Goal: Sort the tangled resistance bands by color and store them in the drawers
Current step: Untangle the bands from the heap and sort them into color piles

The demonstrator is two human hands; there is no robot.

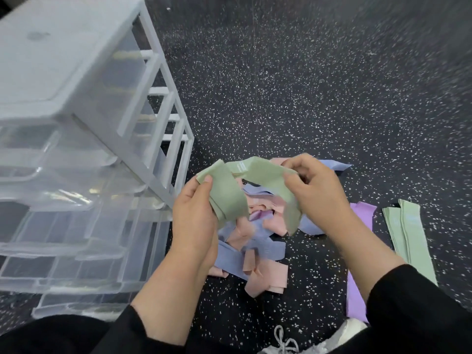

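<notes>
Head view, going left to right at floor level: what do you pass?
Drawer unit → left hand → green band held by both hands → right hand → purple band → flat green bands.

A dark floor [306, 85] flecked with white carries everything, and the landmark on it is a tangled heap of pink and blue bands [255, 249] lying near the middle. To the left of the heap, just beside it, stands a white-framed drawer unit [76, 149] with clear plastic drawers, several of them pulled partly out. To the right of the heap a purple band [356, 277] lies stretched out flat, and farther right again two green bands [411, 233] lie side by side, touching along their length; below the heap a white laced shoe [306, 341] rests on the floor.
</notes>
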